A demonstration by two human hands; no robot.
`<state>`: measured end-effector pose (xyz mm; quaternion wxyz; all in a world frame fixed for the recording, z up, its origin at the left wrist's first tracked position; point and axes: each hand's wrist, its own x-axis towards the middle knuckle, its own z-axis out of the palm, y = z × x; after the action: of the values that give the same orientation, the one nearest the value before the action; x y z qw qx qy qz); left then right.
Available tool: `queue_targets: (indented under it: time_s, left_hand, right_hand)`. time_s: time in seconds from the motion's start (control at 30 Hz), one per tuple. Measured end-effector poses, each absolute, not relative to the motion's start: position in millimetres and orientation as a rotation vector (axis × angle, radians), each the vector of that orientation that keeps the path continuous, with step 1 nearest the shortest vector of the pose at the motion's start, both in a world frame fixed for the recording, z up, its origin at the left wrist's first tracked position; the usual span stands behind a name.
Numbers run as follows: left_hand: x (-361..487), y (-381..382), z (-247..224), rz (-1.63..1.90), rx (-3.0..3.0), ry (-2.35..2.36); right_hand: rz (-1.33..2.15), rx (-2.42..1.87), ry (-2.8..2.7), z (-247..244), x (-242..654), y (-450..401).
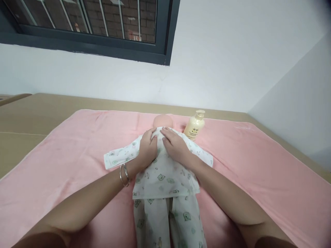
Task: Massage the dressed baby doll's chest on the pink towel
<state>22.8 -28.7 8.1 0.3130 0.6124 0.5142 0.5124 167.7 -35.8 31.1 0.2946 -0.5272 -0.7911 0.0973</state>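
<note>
A baby doll lies on its back on a pink blanket (85, 137), its smooth round head (163, 121) at the far end. It wears a white printed pajama top (165, 179) with both sleeves spread out, and matching pants (156, 220) below. My left hand (148, 148) rests on the left side of the doll's chest, fingers stretched towards the neck. On the right side of the chest, my right hand (176, 144) lies with its fingers extended over the cloth. Both hands touch the top and appear to grip nothing.
A pale yellow pump bottle (193, 126) stands on the blanket, just right of the doll's head. Behind runs a tan edge (124, 104) against a white wall (219, 62). A dark-framed window (165, 31) with bars is at upper left.
</note>
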Motion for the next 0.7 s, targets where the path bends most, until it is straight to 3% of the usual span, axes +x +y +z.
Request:
queue_targets:
  time_s: [0.2, 0.33, 0.47, 0.7]
  left_hand:
    - [21.7, -28.0, 8.0, 1.293, 1.717, 1.378]
    - [21.2, -27.3, 5.5, 1.286, 1.727, 1.377]
    - [19.4, -25.7, -0.7, 1.307, 1.811, 1.346]
    - [14.6, -25.3, -8.9, 1.299, 1.964, 1.349]
  right_hand:
    - [0.108, -1.511, -2.269, 34.3, 179.8, -40.7]
    - [0.0, -1.306, -2.345, 28.5, 162.7, -64.6]
    - [0.168, -1.186, -2.359, 23.9, 164.4, -57.5]
    - [0.359, -1.561, -2.157, 31.6, 183.5, -26.9]
